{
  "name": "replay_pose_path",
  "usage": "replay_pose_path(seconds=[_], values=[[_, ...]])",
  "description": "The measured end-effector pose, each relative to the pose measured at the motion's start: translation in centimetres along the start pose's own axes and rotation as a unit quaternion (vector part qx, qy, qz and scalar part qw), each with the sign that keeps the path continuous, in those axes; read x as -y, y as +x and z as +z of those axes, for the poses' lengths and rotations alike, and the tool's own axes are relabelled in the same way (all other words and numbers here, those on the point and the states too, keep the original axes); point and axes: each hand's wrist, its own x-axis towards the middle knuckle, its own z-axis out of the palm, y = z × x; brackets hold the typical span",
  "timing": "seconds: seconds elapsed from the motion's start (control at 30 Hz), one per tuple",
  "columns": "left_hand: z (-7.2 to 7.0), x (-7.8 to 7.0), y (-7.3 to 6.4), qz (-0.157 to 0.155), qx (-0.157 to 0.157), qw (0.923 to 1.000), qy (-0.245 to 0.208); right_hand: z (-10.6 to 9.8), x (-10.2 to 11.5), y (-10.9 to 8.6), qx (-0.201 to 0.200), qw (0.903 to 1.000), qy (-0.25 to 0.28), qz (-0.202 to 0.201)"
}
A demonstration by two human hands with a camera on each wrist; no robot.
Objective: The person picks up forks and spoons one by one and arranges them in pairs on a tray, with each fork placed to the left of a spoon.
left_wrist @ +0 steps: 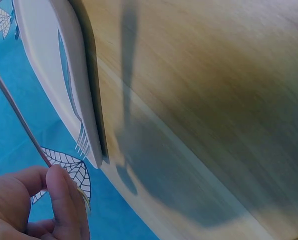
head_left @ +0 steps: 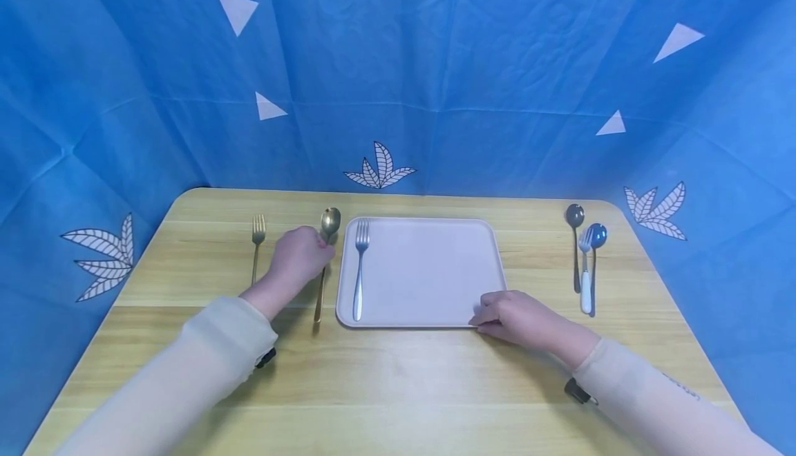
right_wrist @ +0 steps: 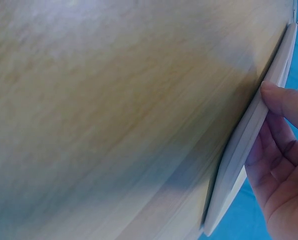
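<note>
My left hand pinches a gold spoon by its handle, between the gold fork and the tray. The bowl points to the back, and in the left wrist view the spoon handle is raised off the table, casting a shadow. Fingers hide part of the spoon. A pale rectangular tray lies in the middle, with a silver fork along its left side, tines to the back. At the tray's front right corner, my right hand grips the rim, thumb against the outer edge.
A gold fork lies left of my left hand, its lower end hidden by the arm. At the right are a dark spoon, a white-handled fork and a blue spoon. A blue curtain hangs behind the wooden table.
</note>
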Motion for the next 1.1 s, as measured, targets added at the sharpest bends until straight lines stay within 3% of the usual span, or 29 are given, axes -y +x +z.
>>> replay_pose_path(seconds=[0.37,1.1], values=[[1.0,-1.2,0.3,0.014,-0.006,0.9999,0.002,0.0,-0.2,0.0,0.002,1.0,-0.004,0.0],[3.6,-3.5,0.2,0.0,0.015,0.9992,-0.036,0.2,-0.3,-0.1,-0.001,1.0,0.006,0.002]])
